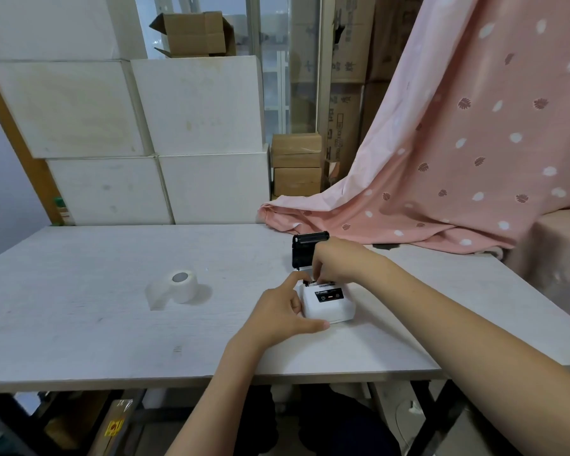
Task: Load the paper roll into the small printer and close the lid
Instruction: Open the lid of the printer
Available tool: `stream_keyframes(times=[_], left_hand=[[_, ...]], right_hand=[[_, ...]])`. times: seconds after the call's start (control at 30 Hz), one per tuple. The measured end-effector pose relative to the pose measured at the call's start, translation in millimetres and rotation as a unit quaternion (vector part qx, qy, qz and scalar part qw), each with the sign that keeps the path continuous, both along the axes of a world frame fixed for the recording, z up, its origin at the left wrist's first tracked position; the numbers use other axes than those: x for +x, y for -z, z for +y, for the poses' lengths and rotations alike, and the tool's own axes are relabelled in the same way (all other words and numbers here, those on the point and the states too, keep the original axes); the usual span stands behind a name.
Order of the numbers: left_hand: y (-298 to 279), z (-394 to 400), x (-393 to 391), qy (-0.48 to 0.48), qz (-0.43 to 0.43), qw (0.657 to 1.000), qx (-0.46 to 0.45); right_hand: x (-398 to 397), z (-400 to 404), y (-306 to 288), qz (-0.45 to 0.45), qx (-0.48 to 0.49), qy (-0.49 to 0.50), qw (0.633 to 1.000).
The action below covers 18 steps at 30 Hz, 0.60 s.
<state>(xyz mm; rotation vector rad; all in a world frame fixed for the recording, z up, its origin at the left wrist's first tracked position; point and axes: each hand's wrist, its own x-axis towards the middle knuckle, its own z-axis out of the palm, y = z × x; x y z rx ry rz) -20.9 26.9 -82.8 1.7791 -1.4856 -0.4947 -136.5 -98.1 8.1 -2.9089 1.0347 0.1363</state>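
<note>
Both forearms reach in from the near edge, and I see my left hand point(285, 312) resting against the left side of the small printer point(328, 302), thumb lying along its near corner and index finger stretched up toward the open paper bay; its fingers are spread loosely and hold nothing but brace the white casing. My right hand point(334, 263) comes over from the right and curls down into the bay, fingers bunched together at the opening; I cannot tell whether they pinch anything there. Behind that hand the black lid point(308, 250) stands upright, partly hidden by my wrist. On the pale tabletop point(112, 340), well apart to the left of the printer, the paper roll point(181, 286) lies on its side with a loose tail of paper spread toward the near left. Farther right, a pink patterned curtain point(458, 159) drapes onto the far edge of the tabletop, close behind the lid. White blocks point(178, 126) and brown cardboard boxes point(297, 166) stack up along the far side.
</note>
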Motion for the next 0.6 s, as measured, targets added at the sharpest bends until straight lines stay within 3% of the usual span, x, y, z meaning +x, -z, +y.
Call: stream_keyframes(times=[0.13,0.27,0.6], left_hand=[[1,-1,0,0.002,0.008,1.0,-0.006],[2,0,2,0.004,0.019,1.0,-0.014],[4,1,2,0.0,0.03,0.999,-0.034]], right_hand=[[10,-3,-2,0.048,0.037,0.009,0.998],[17,-1,3,0.066,0.006,0.003,0.998],[13,-8,12,0.002,0.013,0.003,1.0]])
